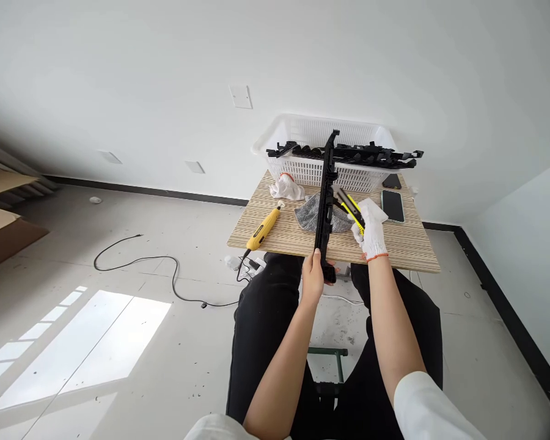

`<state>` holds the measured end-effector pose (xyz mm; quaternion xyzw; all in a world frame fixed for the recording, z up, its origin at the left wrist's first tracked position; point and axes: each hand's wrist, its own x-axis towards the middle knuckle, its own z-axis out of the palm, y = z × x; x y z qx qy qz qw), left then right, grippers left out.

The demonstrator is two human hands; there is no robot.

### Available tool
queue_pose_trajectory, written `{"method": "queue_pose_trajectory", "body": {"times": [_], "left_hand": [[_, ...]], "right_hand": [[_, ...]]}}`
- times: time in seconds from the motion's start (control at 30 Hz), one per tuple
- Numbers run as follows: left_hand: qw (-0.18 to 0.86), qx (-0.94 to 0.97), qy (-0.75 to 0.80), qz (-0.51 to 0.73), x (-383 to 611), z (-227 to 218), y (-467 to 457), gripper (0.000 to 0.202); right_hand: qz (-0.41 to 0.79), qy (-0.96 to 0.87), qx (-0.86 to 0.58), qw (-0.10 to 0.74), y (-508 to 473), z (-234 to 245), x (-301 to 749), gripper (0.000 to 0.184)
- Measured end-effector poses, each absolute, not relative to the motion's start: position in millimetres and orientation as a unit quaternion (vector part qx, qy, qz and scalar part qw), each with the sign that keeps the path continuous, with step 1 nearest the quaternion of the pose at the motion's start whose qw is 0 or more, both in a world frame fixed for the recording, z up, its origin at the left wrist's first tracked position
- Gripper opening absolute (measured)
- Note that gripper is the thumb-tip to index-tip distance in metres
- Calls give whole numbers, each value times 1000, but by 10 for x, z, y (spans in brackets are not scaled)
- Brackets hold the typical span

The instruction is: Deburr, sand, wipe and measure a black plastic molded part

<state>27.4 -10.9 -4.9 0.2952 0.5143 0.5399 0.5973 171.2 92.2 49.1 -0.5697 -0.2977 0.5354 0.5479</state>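
My bare left hand [313, 276] is closed around the near end of a long black plastic strip [325, 201] with clips and notches along it. The strip tilts up and away from me, over the small table [284, 238]. My right hand [371, 229], in a white glove with an orange cuff, grips a yellow and black utility knife [351, 206] just right of the strip. Whether the knife touches the strip I cannot tell. Behind both lies a grey cloth [308, 214], partly hidden by the strip.
A white basket [297, 125] with more black strips [371, 154] across its rim stands at the table's back. A yellow rotary tool [262, 230] and a white glove [287, 187] lie left; two phones [393, 206] lie right. A black cord [176, 278] crosses the floor.
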Motion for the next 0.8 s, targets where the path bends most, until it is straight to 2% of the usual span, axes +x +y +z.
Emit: {"method": "queue_pose_trajectory", "body": {"times": [0.1, 0.23, 0.43, 0.6, 0.8], "left_hand": [[623, 277, 513, 521, 252, -25, -101, 52], [642, 270, 506, 508, 232, 27, -103, 53], [643, 278, 518, 492, 235, 133, -135, 47], [661, 310, 528, 434, 175, 265, -66, 38], [629, 437, 527, 369, 120, 549, 148, 25]], "right_hand": [[552, -327, -566, 519, 919, 472, 1743, 49], [563, -335, -540, 529, 887, 441, 1813, 59], [533, -321, -568, 539, 907, 433, 1810, 58], [598, -382, -557, 431, 962, 424, 1898, 61], [617, -399, -515, 442, 1039, 408, 2018, 67]]}}
